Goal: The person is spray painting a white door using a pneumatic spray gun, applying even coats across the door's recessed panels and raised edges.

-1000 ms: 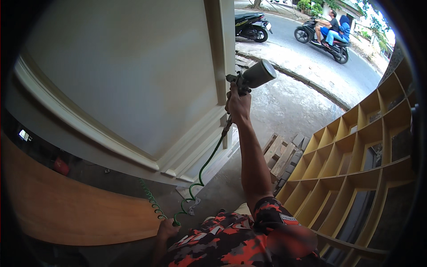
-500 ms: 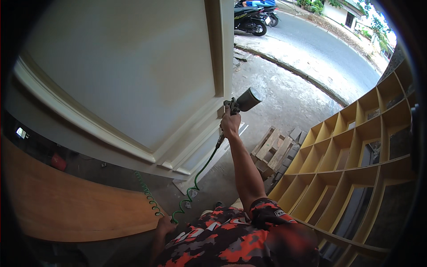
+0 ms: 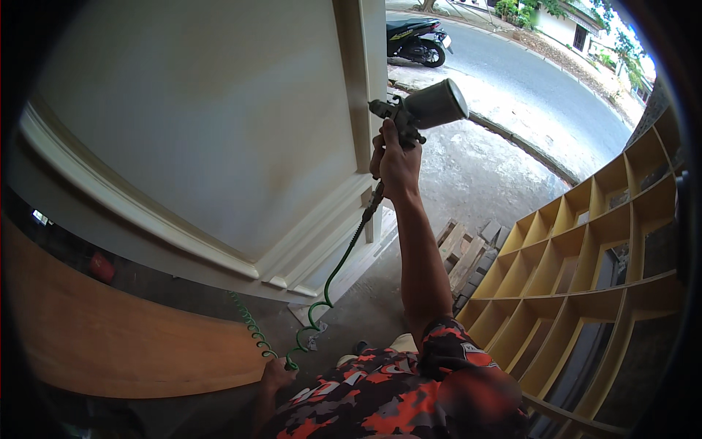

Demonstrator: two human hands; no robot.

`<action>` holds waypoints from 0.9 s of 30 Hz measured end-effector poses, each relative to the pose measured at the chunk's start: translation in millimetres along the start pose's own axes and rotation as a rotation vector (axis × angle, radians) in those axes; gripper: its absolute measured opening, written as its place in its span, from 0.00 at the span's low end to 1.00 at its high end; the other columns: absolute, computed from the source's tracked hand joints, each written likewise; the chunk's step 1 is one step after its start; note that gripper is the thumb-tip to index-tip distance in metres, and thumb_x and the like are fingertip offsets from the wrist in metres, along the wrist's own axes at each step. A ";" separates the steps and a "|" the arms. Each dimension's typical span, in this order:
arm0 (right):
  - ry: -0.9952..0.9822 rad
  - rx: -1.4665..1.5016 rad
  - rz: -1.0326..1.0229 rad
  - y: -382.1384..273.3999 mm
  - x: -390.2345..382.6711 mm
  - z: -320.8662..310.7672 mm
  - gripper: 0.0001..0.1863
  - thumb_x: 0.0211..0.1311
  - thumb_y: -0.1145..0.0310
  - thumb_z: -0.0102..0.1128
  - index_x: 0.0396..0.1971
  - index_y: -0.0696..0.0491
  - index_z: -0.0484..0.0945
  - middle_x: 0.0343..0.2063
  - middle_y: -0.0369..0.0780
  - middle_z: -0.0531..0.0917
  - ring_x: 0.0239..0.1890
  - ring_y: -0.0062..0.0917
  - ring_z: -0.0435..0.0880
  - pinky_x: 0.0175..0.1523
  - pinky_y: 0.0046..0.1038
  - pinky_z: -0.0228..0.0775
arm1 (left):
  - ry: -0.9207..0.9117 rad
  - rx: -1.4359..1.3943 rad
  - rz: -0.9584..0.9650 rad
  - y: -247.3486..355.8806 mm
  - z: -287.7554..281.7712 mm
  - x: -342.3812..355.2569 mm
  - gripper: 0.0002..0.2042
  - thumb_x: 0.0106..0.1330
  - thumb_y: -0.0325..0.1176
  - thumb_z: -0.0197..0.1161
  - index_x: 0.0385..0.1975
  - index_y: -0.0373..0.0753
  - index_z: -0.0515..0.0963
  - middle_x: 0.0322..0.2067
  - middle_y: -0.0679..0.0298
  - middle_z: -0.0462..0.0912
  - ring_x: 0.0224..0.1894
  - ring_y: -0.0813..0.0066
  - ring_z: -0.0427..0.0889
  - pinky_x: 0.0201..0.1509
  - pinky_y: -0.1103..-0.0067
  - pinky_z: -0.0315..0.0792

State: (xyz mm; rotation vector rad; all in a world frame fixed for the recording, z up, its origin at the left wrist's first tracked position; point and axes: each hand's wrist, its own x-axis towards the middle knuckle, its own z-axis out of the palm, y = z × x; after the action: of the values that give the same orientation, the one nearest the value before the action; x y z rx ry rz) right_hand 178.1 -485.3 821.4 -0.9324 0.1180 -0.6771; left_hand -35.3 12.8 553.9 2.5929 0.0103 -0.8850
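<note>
Head view: the right hand (image 3: 398, 167) reaches forward at arm's length, fingers wrapped around a spray gun (image 3: 423, 110) near a cream moulded panel (image 3: 197, 132); the left hand (image 3: 277, 374), low, grips a coiled green hose (image 3: 328, 288).

- R arm (image 3: 424, 256): stretched fwd & up from the body, elbow nearly straight.
- R wrist (image 3: 404, 192): approx. in line w/ forearm.
- R hand (image 3: 399, 164): closed in a grip, fingers (image 3: 377, 157) curled, thumb (image 3: 390, 133) pointing up.
- L arm (image 3: 264, 406): low, near body's L side, only partly in view.
- L hand (image 3: 278, 374): curled, well apart from R hand; finger detail too small to tell.
</note>
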 end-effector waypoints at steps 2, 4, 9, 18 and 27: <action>-0.042 0.028 -0.038 -29.8 12.3 22.6 0.15 0.84 0.59 0.59 0.36 0.53 0.74 0.17 0.31 0.72 0.10 0.15 0.62 0.15 0.25 0.50 | 0.043 0.003 0.004 14.0 -10.2 -8.3 0.15 0.62 0.43 0.75 0.36 0.36 0.88 0.31 0.53 0.92 0.38 0.59 0.94 0.45 0.66 0.83; -0.092 0.042 -0.096 -61.6 26.8 40.3 0.16 0.84 0.58 0.61 0.36 0.54 0.74 0.18 0.31 0.72 0.10 0.15 0.62 0.16 0.26 0.49 | 0.076 -0.149 0.017 27.4 -17.1 -12.6 0.14 0.64 0.43 0.74 0.34 0.36 0.87 0.27 0.57 0.92 0.34 0.65 0.93 0.41 0.67 0.83; -0.233 0.102 -0.263 -139.9 66.3 87.7 0.17 0.84 0.58 0.61 0.36 0.54 0.75 0.19 0.32 0.72 0.10 0.15 0.62 0.17 0.26 0.47 | 0.196 -0.244 0.066 72.9 -35.9 -27.0 0.12 0.65 0.41 0.73 0.33 0.36 0.87 0.26 0.60 0.91 0.31 0.69 0.92 0.40 0.69 0.83; -0.419 0.117 -0.435 -293.0 122.8 177.9 0.16 0.84 0.57 0.59 0.39 0.55 0.78 0.20 0.30 0.72 0.13 0.13 0.62 0.20 0.25 0.53 | 0.387 -0.380 0.123 143.8 -101.0 -115.0 0.12 0.69 0.38 0.71 0.28 0.35 0.85 0.23 0.62 0.88 0.29 0.72 0.90 0.36 0.71 0.81; -0.527 0.080 -0.620 -432.2 191.8 257.5 0.13 0.82 0.57 0.55 0.40 0.51 0.79 0.23 0.33 0.74 0.15 0.22 0.68 0.20 0.30 0.62 | 0.541 -0.427 0.263 212.4 -165.0 -185.8 0.12 0.71 0.38 0.68 0.30 0.34 0.84 0.23 0.63 0.86 0.27 0.75 0.88 0.34 0.74 0.81</action>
State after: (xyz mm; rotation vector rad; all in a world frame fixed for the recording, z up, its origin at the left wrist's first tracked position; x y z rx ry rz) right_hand 215.9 -592.6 1347.7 -1.0463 -0.6863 -0.9686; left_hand -59.0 -99.0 860.1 2.2750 0.0082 -0.0589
